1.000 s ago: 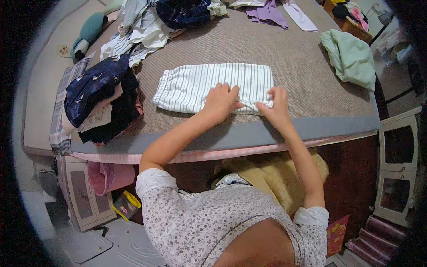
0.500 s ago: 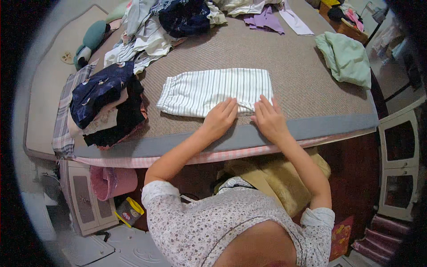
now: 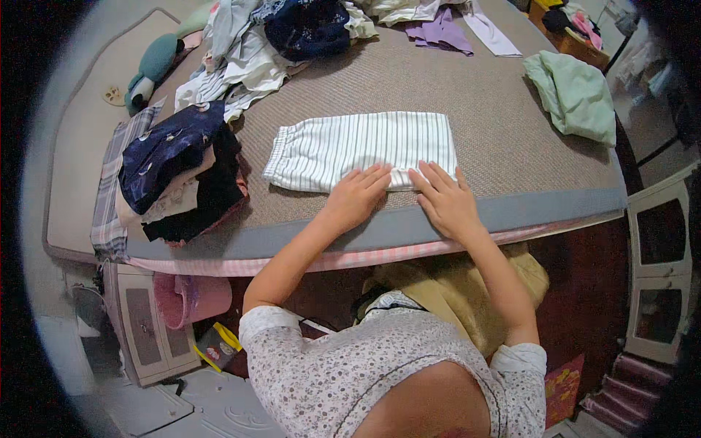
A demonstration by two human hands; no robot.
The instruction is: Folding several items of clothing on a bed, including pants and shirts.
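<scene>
A pair of white pants with dark stripes (image 3: 372, 142) lies folded flat on the bed, its gathered elastic waistband pointing left. Along its near edge rest both my hands, palms down. My left hand (image 3: 359, 193) touches the cloth near the middle of that edge, fingers stretched out. A short gap away, my right hand (image 3: 445, 201) lies on the near right corner with its fingers spread. Neither hand grips the fabric. To the left sits a stack of folded clothes (image 3: 175, 164), dark blue on top with beige and black below.
Loose clothes (image 3: 252, 69) lie heaped at the far left of the bed (image 3: 496, 146). A purple garment (image 3: 442, 33) is at the back, and a pale green bundle (image 3: 573, 98) at the right. Below the bed edge stand a pink bin (image 3: 193, 299) and a small cabinet (image 3: 150, 328).
My right hand has shifted slightly and its fingers now lie flatter along the near edge. The near right part of the cloth looks smoother. The whole view has moved a little.
</scene>
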